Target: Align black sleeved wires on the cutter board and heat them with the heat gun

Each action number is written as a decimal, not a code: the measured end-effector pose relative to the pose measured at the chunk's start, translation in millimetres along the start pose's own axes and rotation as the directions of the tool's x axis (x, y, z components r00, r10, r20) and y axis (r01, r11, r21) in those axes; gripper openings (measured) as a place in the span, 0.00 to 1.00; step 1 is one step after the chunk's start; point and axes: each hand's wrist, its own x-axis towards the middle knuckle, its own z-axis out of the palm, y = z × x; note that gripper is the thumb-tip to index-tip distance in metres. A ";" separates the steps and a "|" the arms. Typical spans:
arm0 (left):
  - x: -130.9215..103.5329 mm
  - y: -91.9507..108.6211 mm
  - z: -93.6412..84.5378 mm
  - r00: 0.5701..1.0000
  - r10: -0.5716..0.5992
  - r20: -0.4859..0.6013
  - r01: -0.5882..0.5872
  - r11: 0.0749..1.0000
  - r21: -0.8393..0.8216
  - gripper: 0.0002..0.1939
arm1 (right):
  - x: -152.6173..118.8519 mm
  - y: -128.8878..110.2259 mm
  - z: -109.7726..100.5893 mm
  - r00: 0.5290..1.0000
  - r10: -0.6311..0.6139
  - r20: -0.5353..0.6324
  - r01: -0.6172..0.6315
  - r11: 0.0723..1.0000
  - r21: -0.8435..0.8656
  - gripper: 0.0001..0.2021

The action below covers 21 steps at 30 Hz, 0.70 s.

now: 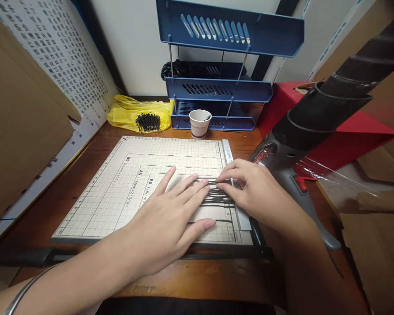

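A row of thin black strips (217,202) lies crosswise on the gridded board of a paper trimmer (118,188). My left hand (180,203) rests flat over their left part, fingers spread and thumb apart, hiding part of them. One strip lies apart from the others, near the left thumb. At the right ends of the strips, my right hand (246,183) has thumb and forefinger drawn together on the far strips, beside the trimmer's metal edge rail (239,205). How many strips it pinches, I cannot tell.
Behind the board stand a paper cup (199,124), a yellow plastic bag (124,111) with a bundle of short black pieces (148,122), and a blue tiered tray (216,89). A grey tool with a red trigger (300,183) and black tube leans right, by a red box (351,122).
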 end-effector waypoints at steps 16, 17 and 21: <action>0.8 4.0 4.0 1.000 -0.014 -0.026 0.015 1.000 0.014 0.32 | 2.5 3.2 2.4 1.000 -0.028 0.005 0.028 0.997 -0.072 0.09; 0.8 4.7 4.1 1.000 -0.014 -0.026 0.014 1.000 0.015 0.32 | 2.4 3.5 2.9 1.000 -0.019 -0.004 0.019 0.996 -0.082 0.09; 1.8 6.7 5.1 1.000 -0.008 -0.025 0.009 1.000 0.022 0.32 | 2.4 4.4 3.8 1.000 0.009 -0.014 -0.010 0.995 -0.104 0.09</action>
